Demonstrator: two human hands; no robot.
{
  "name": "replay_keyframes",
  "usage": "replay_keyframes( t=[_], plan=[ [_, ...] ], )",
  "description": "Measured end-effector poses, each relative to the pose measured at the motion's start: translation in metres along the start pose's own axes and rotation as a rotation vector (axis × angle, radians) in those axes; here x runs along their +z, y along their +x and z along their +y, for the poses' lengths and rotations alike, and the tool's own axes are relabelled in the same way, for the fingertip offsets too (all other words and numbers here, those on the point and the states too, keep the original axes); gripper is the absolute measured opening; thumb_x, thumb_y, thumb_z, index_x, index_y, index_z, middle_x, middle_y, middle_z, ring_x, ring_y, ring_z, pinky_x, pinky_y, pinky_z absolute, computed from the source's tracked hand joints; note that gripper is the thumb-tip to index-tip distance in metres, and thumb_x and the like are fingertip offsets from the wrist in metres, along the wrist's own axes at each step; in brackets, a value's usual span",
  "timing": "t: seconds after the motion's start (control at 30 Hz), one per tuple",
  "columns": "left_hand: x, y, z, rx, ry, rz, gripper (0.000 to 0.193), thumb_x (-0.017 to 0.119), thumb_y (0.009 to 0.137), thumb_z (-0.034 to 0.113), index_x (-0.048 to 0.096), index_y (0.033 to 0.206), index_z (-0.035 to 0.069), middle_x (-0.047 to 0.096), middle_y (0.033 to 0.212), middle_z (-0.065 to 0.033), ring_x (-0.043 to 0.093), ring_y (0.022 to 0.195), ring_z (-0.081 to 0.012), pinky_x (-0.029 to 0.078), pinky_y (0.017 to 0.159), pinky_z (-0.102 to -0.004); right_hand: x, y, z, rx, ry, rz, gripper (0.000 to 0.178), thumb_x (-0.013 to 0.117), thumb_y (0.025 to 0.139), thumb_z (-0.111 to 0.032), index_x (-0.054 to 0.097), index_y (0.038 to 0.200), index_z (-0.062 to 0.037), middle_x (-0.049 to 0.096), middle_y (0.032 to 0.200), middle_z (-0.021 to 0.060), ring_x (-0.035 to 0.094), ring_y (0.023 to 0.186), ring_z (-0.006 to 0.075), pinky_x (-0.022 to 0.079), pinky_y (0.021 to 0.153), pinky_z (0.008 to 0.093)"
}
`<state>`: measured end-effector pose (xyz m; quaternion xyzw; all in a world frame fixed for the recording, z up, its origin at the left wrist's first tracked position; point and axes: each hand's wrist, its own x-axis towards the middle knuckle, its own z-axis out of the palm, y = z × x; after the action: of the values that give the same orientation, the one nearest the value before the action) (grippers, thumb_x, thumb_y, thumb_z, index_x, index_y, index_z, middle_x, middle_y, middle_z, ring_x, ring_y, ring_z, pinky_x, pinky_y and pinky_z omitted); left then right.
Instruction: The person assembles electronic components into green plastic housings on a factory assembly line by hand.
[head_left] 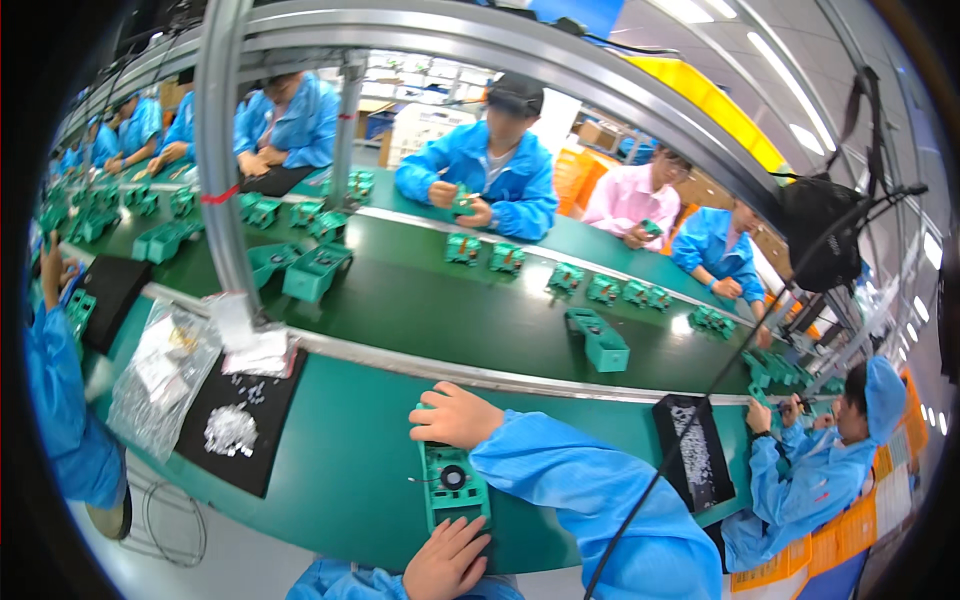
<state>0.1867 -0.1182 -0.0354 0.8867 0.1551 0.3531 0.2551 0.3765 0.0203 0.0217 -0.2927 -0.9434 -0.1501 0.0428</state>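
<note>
On the green worktop in front of me lies a green plastic housing (440, 505) with a round black part (453, 477), which looks like a small fan or speaker, and a thin wire at its left side. My right hand (457, 416) reaches across from the right and is closed over the housing's far end, which it mostly hides. At the near end my left hand (447, 562) rests with its fingers stretched out along the edge. Its palm faces down, and nothing shows in it.
On the left, a black mat (270, 440) bears small white parts (231, 430), beside a clear plastic bag (160, 375). A black tray (725, 490) of white pieces stands right. Beyond a metal rail, a conveyor carries green housings (600, 342). Co-workers surround the line; a dark cable (655, 475) hangs in front.
</note>
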Motion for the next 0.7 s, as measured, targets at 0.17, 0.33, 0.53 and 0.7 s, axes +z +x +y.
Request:
replay_keyframes(
  t=[0.17,0.33,0.53,0.7],
  plan=[
    [-0.004,-0.006,-0.002,0.027,-0.071,0.012,0.033,0.058,0.076,0.009,0.054,0.107,0.001,0.045,0.124,-0.0180,0.045,0.109,-0.0393,0.034,0.094,-0.0487,-0.001,-0.044,0.039,0.215,0.040,0.071,0.014,0.053,0.074,-0.015,0.058,0.086,-0.0215,0.053,0.081,-0.0048,0.051,0.080,0.0181,0.040,0.069,0.0333],
    [-0.002,-0.006,-0.003,0.089,-0.054,-0.005,0.035,0.059,0.075,0.009,0.054,0.108,0.001,0.046,0.123,-0.0187,0.045,0.108,-0.0388,0.035,0.093,-0.0490,0.000,-0.108,0.079,1.134,0.233,0.042,0.023,0.054,0.076,-0.023,0.063,0.093,-0.0110,0.062,0.093,0.0097,0.057,0.087,0.0328,0.045,0.075,0.0417],
    [0.000,-0.002,-0.006,0.152,-0.040,-0.005,0.035,0.059,0.074,0.009,0.054,0.108,0.000,0.048,0.122,-0.0187,0.047,0.106,-0.0376,0.036,0.093,-0.0483,0.030,-0.173,0.126,1.745,0.210,0.073,0.030,0.055,0.076,-0.025,0.063,0.097,-0.0061,0.062,0.095,0.0154,0.058,0.090,0.0344,0.044,0.081,0.0420],
    [-0.003,-0.007,-0.006,0.159,-0.035,0.037,0.033,0.058,0.075,0.009,0.055,0.106,-0.001,0.048,0.121,-0.0193,0.047,0.106,-0.0374,0.036,0.094,-0.0473,0.050,-0.169,0.149,1.927,0.458,0.358,0.029,0.057,0.079,-0.029,0.063,0.094,-0.0050,0.063,0.085,0.0156,0.060,0.086,0.0302,0.047,0.072,0.0401]
  ],
)
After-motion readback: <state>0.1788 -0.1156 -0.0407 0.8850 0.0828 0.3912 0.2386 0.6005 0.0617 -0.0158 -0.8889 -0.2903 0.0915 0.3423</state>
